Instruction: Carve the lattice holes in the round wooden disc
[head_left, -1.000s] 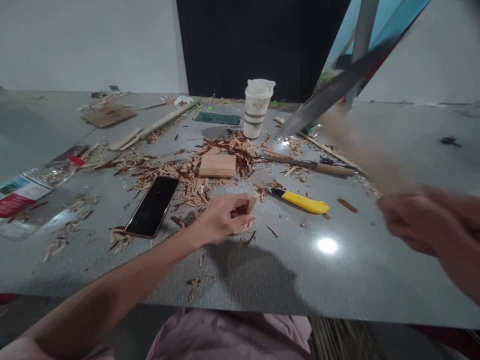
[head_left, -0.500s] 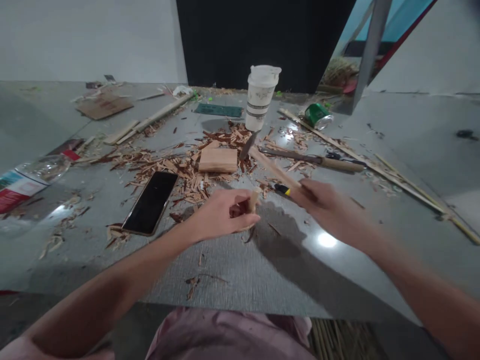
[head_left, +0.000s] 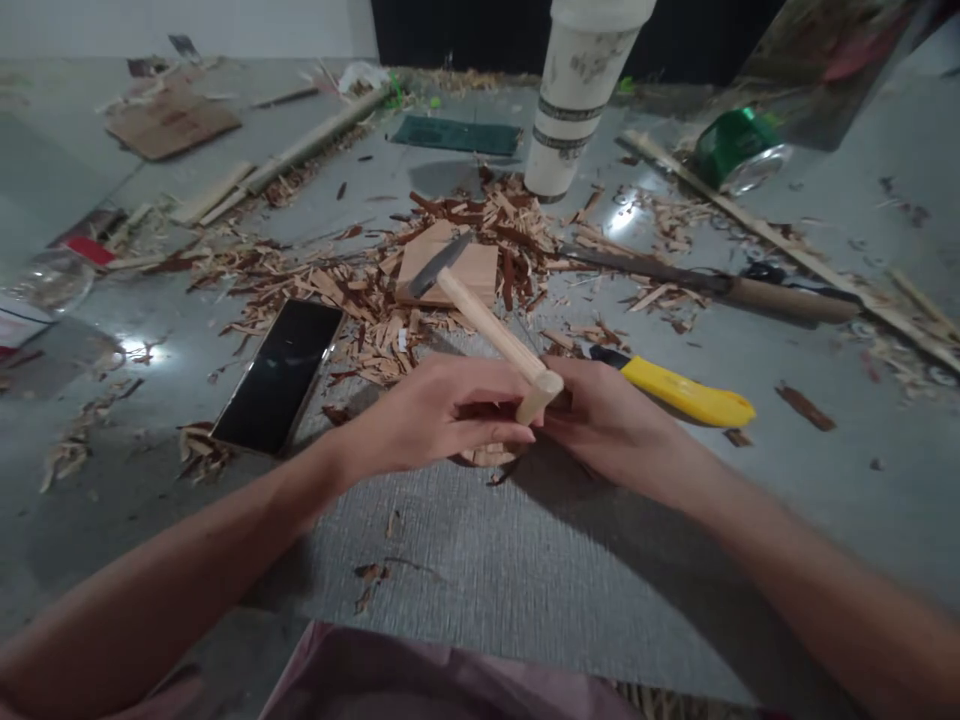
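My left hand (head_left: 439, 412) is closed around a small piece of light wood (head_left: 489, 455), held low over the grey table (head_left: 570, 560). My right hand (head_left: 611, 425) meets it from the right and grips the butt of a wooden-handled blade tool (head_left: 495, 335). The handle slants up and to the left, and its dark metal blade lies over a flat wooden block (head_left: 469, 270). Both hands touch at the handle's end. Reddish wood shavings (head_left: 360, 300) lie thick just beyond them.
A black phone (head_left: 277, 372) lies left of my hands, a yellow utility knife (head_left: 690, 396) to the right. Farther back are a second wood-handled knife (head_left: 750, 292), a paper cup (head_left: 574, 110), a green can (head_left: 731, 150), a green mat (head_left: 457, 135), wood strips and cardboard (head_left: 169, 125).
My right hand swung the blade tool down from high on the right and now holds it low against my left hand. The view has moved closer and tilted down.
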